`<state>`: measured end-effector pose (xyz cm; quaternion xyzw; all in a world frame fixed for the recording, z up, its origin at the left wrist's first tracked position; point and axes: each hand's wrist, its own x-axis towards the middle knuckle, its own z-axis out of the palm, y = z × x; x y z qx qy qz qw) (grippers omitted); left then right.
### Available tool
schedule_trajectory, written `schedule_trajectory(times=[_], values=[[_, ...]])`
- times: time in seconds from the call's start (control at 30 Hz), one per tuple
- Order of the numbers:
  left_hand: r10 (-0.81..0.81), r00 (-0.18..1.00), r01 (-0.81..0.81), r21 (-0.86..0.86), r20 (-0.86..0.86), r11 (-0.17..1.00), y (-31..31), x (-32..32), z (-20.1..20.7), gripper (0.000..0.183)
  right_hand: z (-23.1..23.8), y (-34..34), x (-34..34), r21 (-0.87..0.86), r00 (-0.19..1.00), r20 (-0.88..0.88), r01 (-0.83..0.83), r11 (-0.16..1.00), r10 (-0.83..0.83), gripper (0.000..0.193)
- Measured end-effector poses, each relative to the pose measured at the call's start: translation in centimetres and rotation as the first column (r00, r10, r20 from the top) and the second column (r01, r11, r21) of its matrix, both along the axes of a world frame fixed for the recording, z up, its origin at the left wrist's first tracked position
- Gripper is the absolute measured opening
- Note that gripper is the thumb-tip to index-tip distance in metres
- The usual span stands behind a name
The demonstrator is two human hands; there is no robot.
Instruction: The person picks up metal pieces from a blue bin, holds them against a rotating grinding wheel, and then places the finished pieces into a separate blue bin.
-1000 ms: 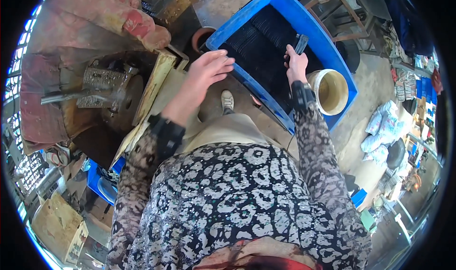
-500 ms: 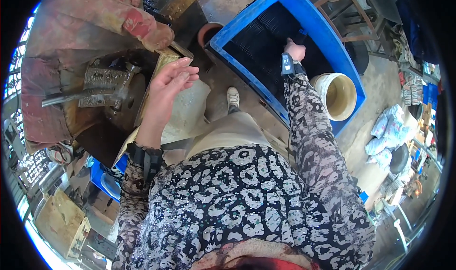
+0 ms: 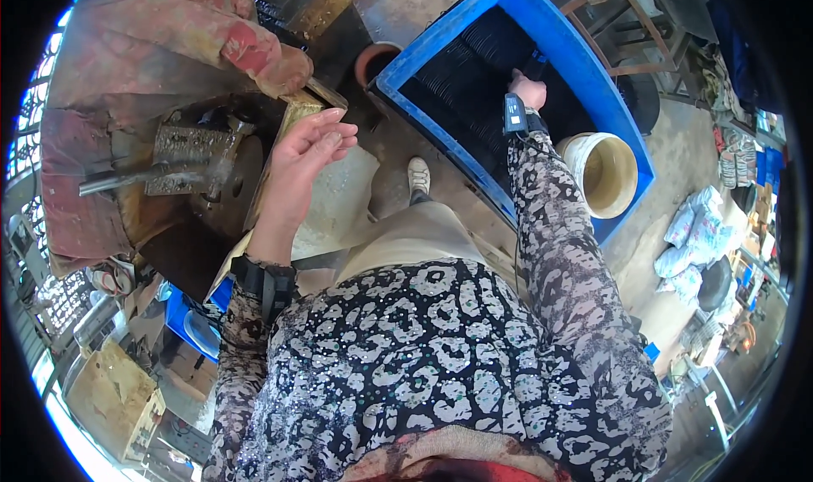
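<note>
My left hand (image 3: 315,147) is raised beside the worn, pale edge of a wet machine housing (image 3: 279,156). Its fingers are stretched out with a slight bend, and nothing shows in them. Behind that edge, a wet metal block (image 3: 179,156) with a pipe (image 3: 127,180) sits in the dark hollow. On the other side, my right hand (image 3: 529,92) reaches into a large blue tub (image 3: 627,101). Black contents (image 3: 474,71) marked by fine curved lines fill much of the tub. Dark surroundings hide most of the right fingers, so their grip is unclear.
A whitish bucket (image 3: 584,164) stands inside the tub's near right corner. Stained reddish cloth (image 3: 152,50) drapes over the machine at left. Beyond the tub is a wooden frame (image 3: 627,24). Pale blue bags (image 3: 694,228) lie on the floor at right.
The whole view has shifted very slightly. Both hands keep nearly the same pose and place, the right one still inside the blue tub.
</note>
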<state>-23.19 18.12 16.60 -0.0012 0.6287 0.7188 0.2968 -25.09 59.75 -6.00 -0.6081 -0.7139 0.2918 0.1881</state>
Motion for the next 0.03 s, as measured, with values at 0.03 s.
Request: schedule_trajectory(times=[0.03], values=[[0.0,1.0,0.0,0.002,-0.007,1.0,-0.02,-0.02,-0.04,0.035,-0.38,0.29,0.23,-0.004,1.0,-0.017,0.0,1.0,0.0,0.042]])
